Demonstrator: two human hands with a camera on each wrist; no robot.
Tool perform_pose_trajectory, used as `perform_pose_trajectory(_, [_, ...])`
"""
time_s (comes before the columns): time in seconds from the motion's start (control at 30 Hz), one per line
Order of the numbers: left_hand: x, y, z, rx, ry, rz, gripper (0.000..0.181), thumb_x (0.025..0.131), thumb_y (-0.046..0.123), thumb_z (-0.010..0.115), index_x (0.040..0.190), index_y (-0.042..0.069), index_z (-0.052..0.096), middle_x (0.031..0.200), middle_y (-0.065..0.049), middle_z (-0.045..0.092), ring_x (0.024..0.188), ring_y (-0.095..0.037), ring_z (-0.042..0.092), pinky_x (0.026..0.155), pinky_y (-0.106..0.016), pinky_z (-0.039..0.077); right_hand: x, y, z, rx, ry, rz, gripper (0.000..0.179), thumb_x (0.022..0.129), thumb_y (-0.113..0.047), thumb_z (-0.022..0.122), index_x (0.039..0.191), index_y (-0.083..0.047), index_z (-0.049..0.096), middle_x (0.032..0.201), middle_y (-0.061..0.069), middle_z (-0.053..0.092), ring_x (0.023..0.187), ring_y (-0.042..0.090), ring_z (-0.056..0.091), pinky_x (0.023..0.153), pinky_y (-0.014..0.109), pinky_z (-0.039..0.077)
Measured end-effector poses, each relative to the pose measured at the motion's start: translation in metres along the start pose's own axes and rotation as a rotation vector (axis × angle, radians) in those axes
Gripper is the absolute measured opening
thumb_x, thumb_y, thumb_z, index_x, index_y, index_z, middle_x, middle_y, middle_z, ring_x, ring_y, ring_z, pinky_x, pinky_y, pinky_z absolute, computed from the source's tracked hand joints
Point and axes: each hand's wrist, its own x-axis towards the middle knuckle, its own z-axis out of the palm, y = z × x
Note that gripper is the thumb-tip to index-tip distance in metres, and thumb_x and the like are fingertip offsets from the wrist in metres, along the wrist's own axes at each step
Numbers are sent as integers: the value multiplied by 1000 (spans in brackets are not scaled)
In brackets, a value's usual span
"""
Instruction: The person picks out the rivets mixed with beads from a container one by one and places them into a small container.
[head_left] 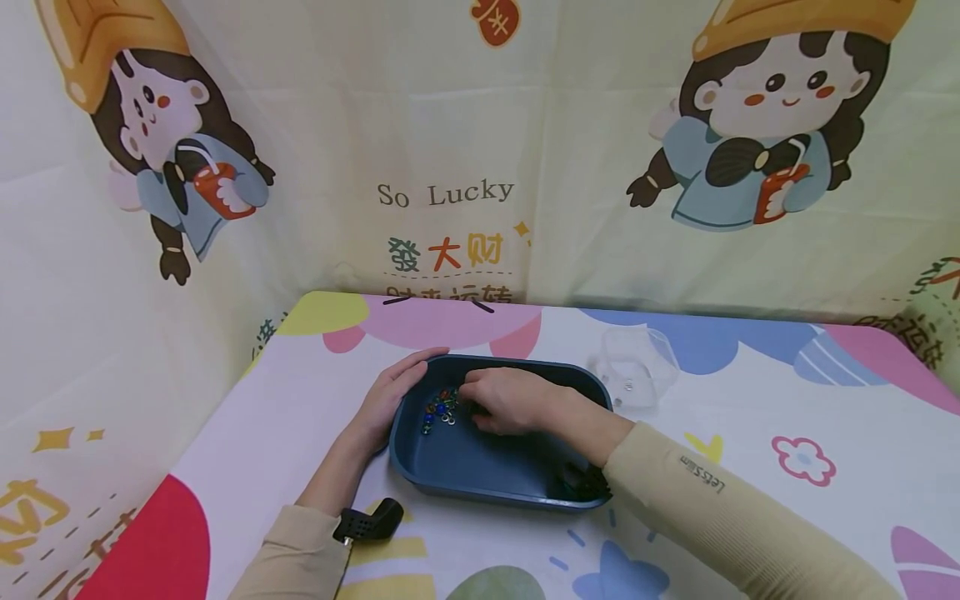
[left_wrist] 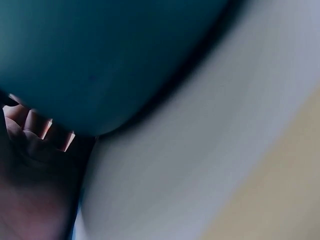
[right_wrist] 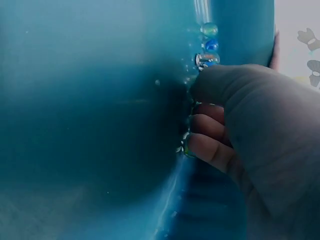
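Observation:
A dark blue tray (head_left: 495, 475) with rounded corners stands on the table. In its far left part lies a loose cluster of glassy coloured beads (head_left: 441, 408), among them small silvery rings (head_left: 448, 419). My left hand (head_left: 390, 396) rests along the tray's outer left side, fingers stretched along the far left rim. Inside the tray, my right hand (head_left: 506, 402) reaches down with bent fingers beside the cluster. The right wrist view shows its fingertips (right_wrist: 200, 144) touching beads at the tray wall, with a blue bead (right_wrist: 212, 45) above the thumb. Whether it pinches any is hidden.
A clear plastic box (head_left: 633, 367) stands behind the tray's far right corner, a few tiny pieces visible in it. A black device (head_left: 371, 521) is strapped to my left wrist. The patterned tablecloth (head_left: 750, 517) ends at a printed curtain (head_left: 585, 167) at the back.

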Motion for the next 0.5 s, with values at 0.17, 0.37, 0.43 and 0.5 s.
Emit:
perform_pose_trajectory(0.17, [0,0,0,-6,-3,5,44,110,30,39,148,12,51,150,-8,50,137,-28,46,112,-45,37,2,0,1,-16,-13,-11,18,96,-15,70,113,-9,72,101,3,65,83,13,59,86,25,55])
perform_pose_trajectory(0.37, [0,0,0,-22,-7,3,44,110,29,39,148,11,51,150,-8,50,137,-28,46,113,-46,36,2,-2,0,-3,-30,8,14,96,-14,69,109,-10,73,94,1,65,79,12,58,81,24,55])
perform_pose_trajectory(0.43, [0,0,0,-23,-6,3,44,110,29,39,148,11,51,150,-9,50,137,-28,45,113,-46,36,3,-2,0,4,-37,10,11,96,-13,70,106,-10,73,91,1,63,77,12,57,78,23,54])
perform_pose_trajectory(0.5, [0,0,0,-22,-4,2,44,110,29,38,148,11,51,150,-9,49,138,-28,45,113,-46,36,3,-3,0,8,-43,11,9,95,-13,70,104,-10,73,89,0,62,76,12,56,76,23,54])
